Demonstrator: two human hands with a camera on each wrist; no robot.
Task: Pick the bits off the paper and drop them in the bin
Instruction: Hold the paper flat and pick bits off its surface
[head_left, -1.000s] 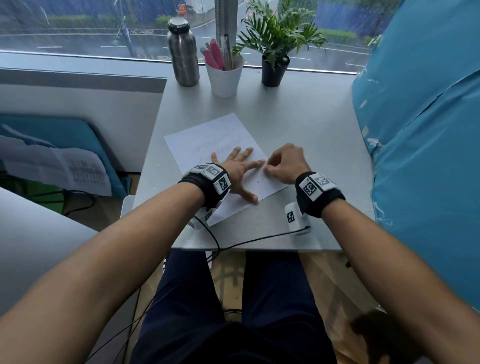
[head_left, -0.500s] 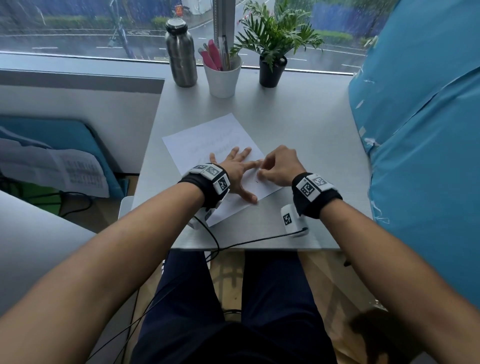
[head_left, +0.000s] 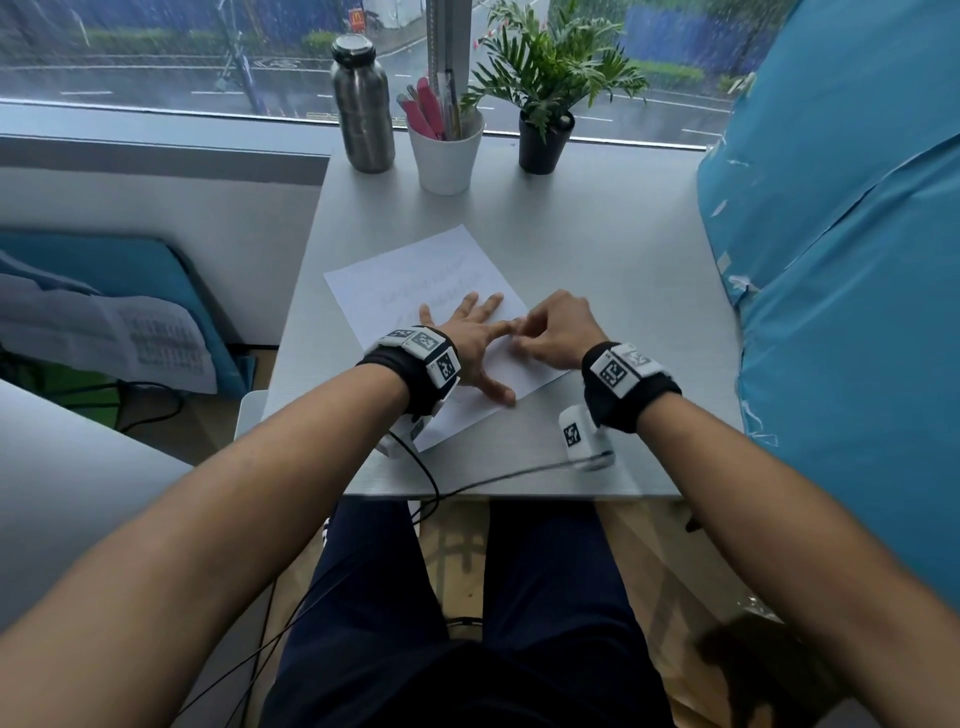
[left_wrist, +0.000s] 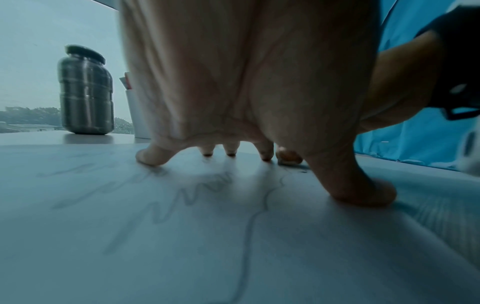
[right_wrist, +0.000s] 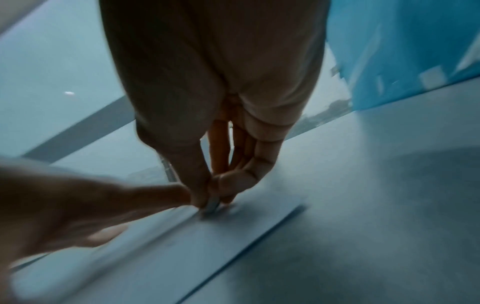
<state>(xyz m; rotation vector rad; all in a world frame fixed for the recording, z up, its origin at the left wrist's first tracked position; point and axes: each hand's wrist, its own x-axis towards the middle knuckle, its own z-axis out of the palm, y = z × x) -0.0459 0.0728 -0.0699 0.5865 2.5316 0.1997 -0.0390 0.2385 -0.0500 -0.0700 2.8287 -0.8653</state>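
Observation:
A white sheet of paper (head_left: 415, 270) with faint pencil scribbles lies on the grey table (head_left: 597, 234). My left hand (head_left: 478, 332) rests flat on it with the fingers spread, holding it down; the left wrist view shows the fingertips (left_wrist: 152, 157) pressed on the paper (left_wrist: 130, 226). My right hand (head_left: 522, 338) is curled over the paper's right part, right beside my left index fingertip. In the right wrist view its thumb and fingers (right_wrist: 223, 185) pinch a small grey bit (right_wrist: 213, 205) at the paper (right_wrist: 207, 236) surface. No bin is recognisable.
At the table's far edge stand a steel bottle (head_left: 362, 104), a white cup of pens (head_left: 445, 150) and a potted plant (head_left: 545, 130). Blue sheeting (head_left: 831, 260) borders the right side. A white object's edge (head_left: 252, 415) shows below the table's left side.
My right hand has slid left across the paper until its fingertips meet my left index finger, and its fingers have closed into a pinch. The left hand has stayed in place.

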